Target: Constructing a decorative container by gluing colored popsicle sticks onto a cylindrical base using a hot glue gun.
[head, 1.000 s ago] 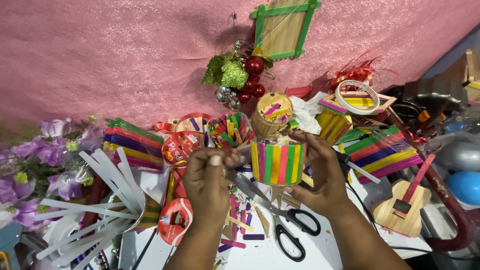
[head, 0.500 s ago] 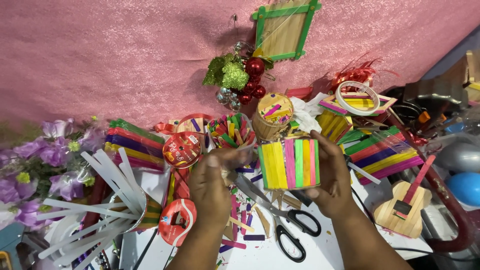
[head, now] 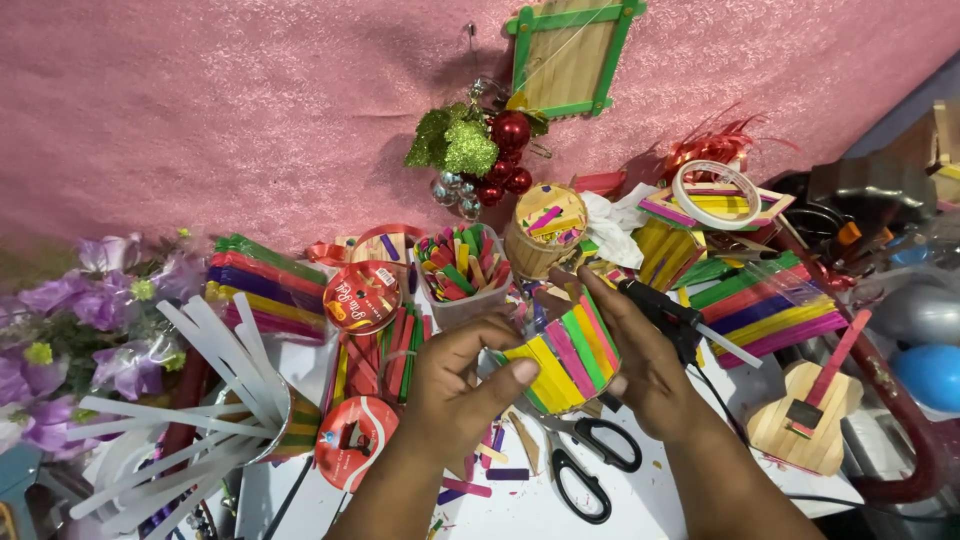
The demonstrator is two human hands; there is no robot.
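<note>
Nearest me, black-handled scissors (head: pixel 590 462) lie on the white tabletop (head: pixel 690 500) just below the person's wrists. Above them both hands hold a small cup of coloured craft sticks (head: pixel 562 358): the left hand (head: pixel 462 385) is clamped on its near end, thumb pressed across the yellow sticks, and the right hand (head: pixel 640 360) is closed round its far side, fingers laid along the top. Half a second ago the cup stood upright between the hands with its stripes vertical; now it is tipped over toward the left, stripes running on a slant, and it sits lower and closer to the table.

Left of the hands a striped holder (head: pixel 290 420) carries a fan of long white strips (head: pixel 200 400). Right of them a black glue gun (head: pixel 668 312) rests beside a small wooden guitar (head: pixel 810 415). Further back a clear tub (head: pixel 462 280) is stuffed with loose sticks in red, green and orange, and beside it stands a round stick-built pot (head: pixel 540 235) with a patterned lid. Farthest off, a green stick frame (head: pixel 572 55) hangs against the pink backdrop (head: pixel 200 110).
</note>
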